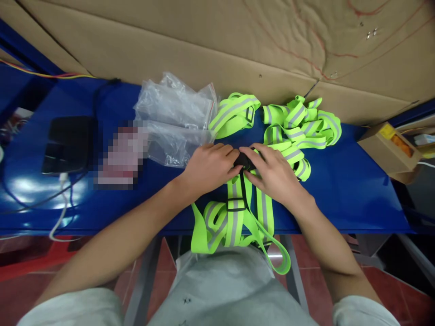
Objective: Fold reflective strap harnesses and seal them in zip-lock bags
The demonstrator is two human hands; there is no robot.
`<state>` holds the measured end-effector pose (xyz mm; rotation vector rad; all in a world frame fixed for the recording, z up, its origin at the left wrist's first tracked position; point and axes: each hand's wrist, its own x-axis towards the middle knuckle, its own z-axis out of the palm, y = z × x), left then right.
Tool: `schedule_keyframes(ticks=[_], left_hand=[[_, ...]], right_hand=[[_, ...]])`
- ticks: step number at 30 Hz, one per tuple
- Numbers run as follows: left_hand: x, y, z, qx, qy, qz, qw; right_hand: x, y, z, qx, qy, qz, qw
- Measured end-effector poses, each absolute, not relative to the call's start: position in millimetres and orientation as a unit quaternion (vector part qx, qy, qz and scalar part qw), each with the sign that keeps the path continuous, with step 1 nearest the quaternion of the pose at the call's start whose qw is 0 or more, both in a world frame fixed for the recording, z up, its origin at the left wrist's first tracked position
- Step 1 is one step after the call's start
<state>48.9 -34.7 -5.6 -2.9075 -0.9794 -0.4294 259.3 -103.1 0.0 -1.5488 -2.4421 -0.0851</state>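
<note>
Both hands meet at a black buckle (243, 161) on a neon-yellow strap with a grey reflective stripe (234, 222). My left hand (212, 167) has its fingers closed around the buckle's left side. From the right, my right hand (273, 174) pinches the same black piece between thumb and fingers. Below the hands the strap hangs in loops over the table's front edge, with a black slider on it. Part of the buckle is hidden by the fingers. Behind lie a folded yellow strap (234, 113) and a tangled pile of similar straps (302, 122).
Clear plastic bags (176, 104) lie on the blue table (356, 194), left of the folded strap. Further left are a black device (68, 145) with a white cable and a blurred pinkish item (120, 156). An open cardboard box (390, 151) stands at the right; brown board lines the back.
</note>
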Motion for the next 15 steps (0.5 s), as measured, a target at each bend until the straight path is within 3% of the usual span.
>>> schedule_keyframes(ticks=[6, 9, 13, 15], left_hand=[[40.9, -29.1, 1.2, -0.904, -0.371, -0.21, -0.034], [30.6, -22.7, 23.4, -0.844, -0.393, -0.342, -0.129], [4.0, -13.2, 60.5, -0.709, -0.308, -0.542, -0.329], [-15.9, -8.8, 75.8, -0.691, -0.282, -0.576, -0.334]], right_hand=[[269.3, -102.8, 13.0, -0.577, -0.777, -0.062, 0.244], [292.9, -105.8, 29.0, -0.597, -0.721, -0.066, 0.345], [349.1, -113.9, 34.4, -0.594, -0.631, -0.024, 0.498], [387.1, -119.9, 29.3, -0.619, -0.573, -0.025, 0.537]])
